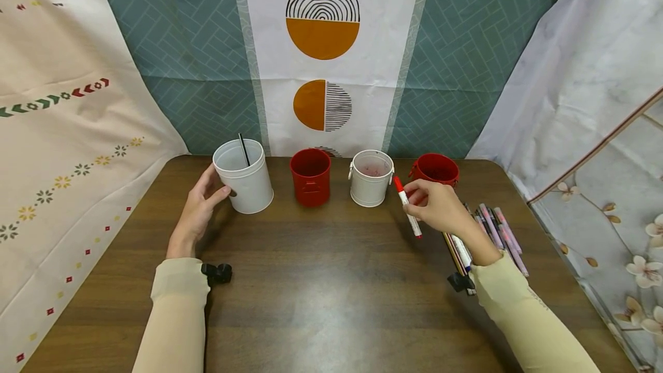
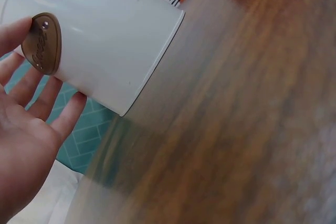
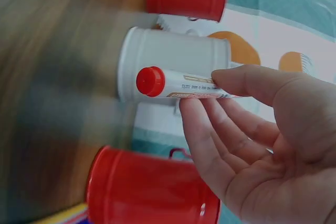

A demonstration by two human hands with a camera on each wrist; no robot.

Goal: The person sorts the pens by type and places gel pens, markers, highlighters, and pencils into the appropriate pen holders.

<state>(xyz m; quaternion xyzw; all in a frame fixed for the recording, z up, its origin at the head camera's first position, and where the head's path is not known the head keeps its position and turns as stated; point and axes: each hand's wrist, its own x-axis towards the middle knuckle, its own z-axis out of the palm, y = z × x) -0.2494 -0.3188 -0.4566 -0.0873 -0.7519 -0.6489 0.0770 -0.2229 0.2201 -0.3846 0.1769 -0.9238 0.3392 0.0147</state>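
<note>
At the left of the table, my left hand [image 1: 199, 203] holds the side of a tall white canister [image 1: 252, 191]. In the left wrist view my thumb lies at its brown oval tag [image 2: 44, 44] and the fingers rest along its side. A thin dark stick, perhaps a pencil [image 1: 243, 149], leans inside it. My right hand [image 1: 437, 206] pinches a white marker with a red cap [image 1: 409, 212] between thumb and fingers. The marker is in the air, right of a small white bucket [image 1: 369, 189] and in front of a red bucket [image 1: 437, 167], partly hidden by the hand.
Another red container [image 1: 311, 180] stands between the two white ones. Several pink and purple pens [image 1: 499, 226] lie at the right, with pencils and other markers partly under my right forearm. Patterned cloth [image 1: 331, 62] hangs behind the wooden table [image 1: 311, 286].
</note>
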